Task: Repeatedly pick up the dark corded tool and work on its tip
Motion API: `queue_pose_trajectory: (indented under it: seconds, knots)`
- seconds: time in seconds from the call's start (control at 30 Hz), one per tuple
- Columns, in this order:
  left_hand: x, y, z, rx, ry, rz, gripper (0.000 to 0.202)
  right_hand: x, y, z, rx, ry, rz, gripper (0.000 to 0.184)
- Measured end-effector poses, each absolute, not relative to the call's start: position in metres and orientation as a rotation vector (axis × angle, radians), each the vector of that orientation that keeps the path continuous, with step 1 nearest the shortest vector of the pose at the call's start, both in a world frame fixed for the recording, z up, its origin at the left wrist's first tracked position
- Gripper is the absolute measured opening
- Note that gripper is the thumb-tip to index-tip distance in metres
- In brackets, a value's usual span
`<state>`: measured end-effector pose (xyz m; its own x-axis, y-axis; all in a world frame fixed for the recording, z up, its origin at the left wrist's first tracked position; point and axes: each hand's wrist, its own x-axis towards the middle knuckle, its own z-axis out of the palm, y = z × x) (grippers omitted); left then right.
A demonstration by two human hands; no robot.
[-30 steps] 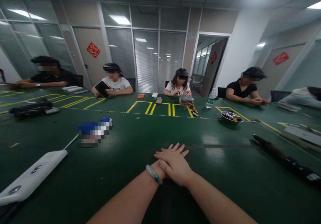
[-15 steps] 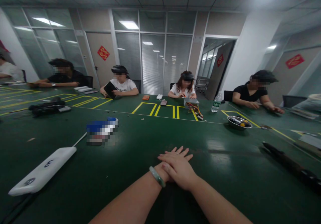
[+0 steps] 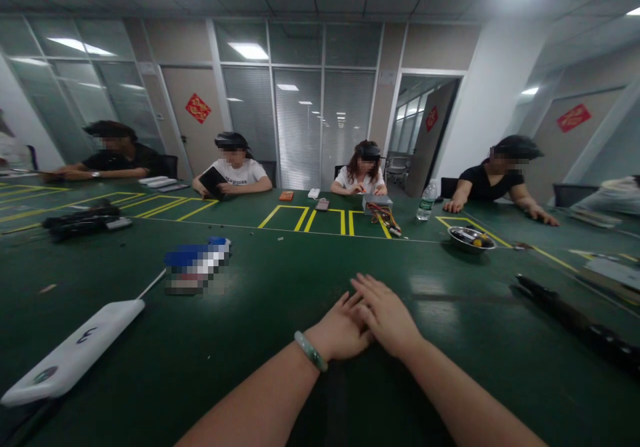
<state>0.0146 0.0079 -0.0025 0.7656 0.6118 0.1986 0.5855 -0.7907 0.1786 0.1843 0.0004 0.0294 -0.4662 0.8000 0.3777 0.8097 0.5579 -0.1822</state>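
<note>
My left hand (image 3: pixel 340 332) lies flat on the green table (image 3: pixel 280 313) in front of me, a pale green bracelet (image 3: pixel 311 350) on its wrist. My right hand (image 3: pixel 386 315) rests beside it, its fingers stretched out and overlapping the left hand's fingertips. Neither hand holds anything. The nearest objects are a blurred blue and white item (image 3: pixel 196 265) to the left and a white power bank (image 3: pixel 75 357) with a cable further left.
Several other people sit along the table's far side. A metal bowl (image 3: pixel 471 237), a water bottle (image 3: pixel 427 200), a metal box with coloured wires (image 3: pixel 379 208) and a long black tool (image 3: pixel 575 320) lie on the table. Yellow tape marks cross the middle.
My right hand has slid off the top of my left hand toward the right and forward; the two now lie side by side. The view has shifted slightly.
</note>
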Motion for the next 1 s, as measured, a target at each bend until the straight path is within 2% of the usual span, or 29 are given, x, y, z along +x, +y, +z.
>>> queue_pose_trajectory:
  seconds: [0.1,0.2,0.3,0.37,0.47,0.57,0.73,1.0]
  knots:
    - [0.01,0.006,0.01,2.765,0.957,0.32,0.061,0.282,0.006,0.028,-1.657,-1.972,-0.466,0.063]
    - [0.009,0.006,0.015,2.705,0.938,0.276,0.061,0.394,-0.008,0.012,-1.967,-1.396,-0.707,0.072]
    - [0.01,0.006,0.015,2.68,0.941,0.275,0.061,0.477,-0.022,-0.015,-2.229,-0.764,-0.691,0.085]
    - [0.011,0.005,0.016,2.672,0.943,0.269,0.061,0.506,-0.023,-0.03,-2.373,-0.57,-0.591,0.095]
    - [0.011,0.005,0.018,2.669,0.934,0.256,0.061,0.52,-0.015,-0.039,-2.564,-0.574,-0.507,0.097]
    - [0.011,0.005,0.018,2.676,0.937,0.266,0.06,0.519,-0.01,-0.037,-2.65,-0.577,-0.575,0.094]
    - [0.011,0.006,0.018,2.686,0.945,0.259,0.059,0.518,-0.01,-0.036,-2.576,-0.616,-0.732,0.092]
    - [0.011,0.005,0.02,2.708,0.958,0.249,0.058,0.517,-0.016,-0.034,-2.564,-0.632,-0.754,0.092]
